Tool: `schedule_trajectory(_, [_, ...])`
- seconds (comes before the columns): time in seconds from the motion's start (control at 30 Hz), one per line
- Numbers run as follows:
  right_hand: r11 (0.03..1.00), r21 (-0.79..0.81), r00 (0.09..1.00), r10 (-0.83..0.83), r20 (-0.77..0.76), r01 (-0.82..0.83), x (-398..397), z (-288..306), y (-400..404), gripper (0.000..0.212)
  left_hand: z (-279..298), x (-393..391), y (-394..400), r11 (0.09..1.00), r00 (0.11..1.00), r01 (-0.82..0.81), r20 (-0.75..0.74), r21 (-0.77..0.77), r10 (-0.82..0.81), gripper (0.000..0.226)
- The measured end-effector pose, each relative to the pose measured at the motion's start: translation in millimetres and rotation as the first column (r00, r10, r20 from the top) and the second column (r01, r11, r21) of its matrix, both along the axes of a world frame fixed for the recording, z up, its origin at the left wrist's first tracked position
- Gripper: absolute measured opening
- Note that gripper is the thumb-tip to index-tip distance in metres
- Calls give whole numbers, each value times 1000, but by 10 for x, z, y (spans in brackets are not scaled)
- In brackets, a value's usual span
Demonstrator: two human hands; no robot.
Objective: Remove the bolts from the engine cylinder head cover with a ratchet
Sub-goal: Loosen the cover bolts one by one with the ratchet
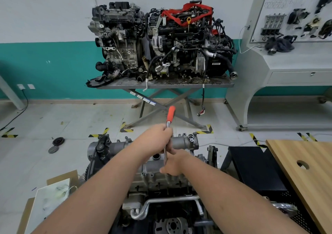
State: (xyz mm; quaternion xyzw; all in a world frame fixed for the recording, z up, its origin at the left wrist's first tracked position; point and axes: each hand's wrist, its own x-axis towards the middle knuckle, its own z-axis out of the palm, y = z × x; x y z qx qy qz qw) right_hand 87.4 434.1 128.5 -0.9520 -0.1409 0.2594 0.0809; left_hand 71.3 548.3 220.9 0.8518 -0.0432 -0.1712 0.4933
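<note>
Orange-gripped steel ratchet (168, 126) held by both hands.

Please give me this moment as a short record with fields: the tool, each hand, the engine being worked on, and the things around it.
tool: chrome ratchet with orange grip, standing nearly upright, head end hidden at the right hand
left hand: grips the ratchet's metal shaft just below the orange grip
right hand: curled around the ratchet's lower end, over the cover
engine: grey metal cylinder head cover on the near engine
bolts: cannot tell which are out
background: two engines on a grey scissor-leg table
right side: wooden board with round hole
</note>
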Motion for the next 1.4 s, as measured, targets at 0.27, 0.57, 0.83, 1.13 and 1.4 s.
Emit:
schedule_trajectory(0.27, [997,-45,997,65,28,-64,26,22,45,24,-130,-32,-26,770,714,-129,597,625,-365,25])
schedule_trajectory(0.57, [993,113,998,-28,58,22,27,9,104,43,-477,-123,1,885,424,-387,902,259,-79,60])
schedule_trajectory(0.83, [978,177,988,-89,-125,111,-47,185,37,31,-596,-208,-208,904,779,-136,521,-405,350,26])
schedule_trajectory(1.13, [1000,1,997,-18,-78,18,-43,216,80,30,-395,-111,-175,354,832,-520,-367,-777,417,26])
schedule_trajectory(1.4, [998,-55,999,18,-35,-20,-11,165,53,32,-246,-39,19,761,920,-388,-274,-520,281,25])
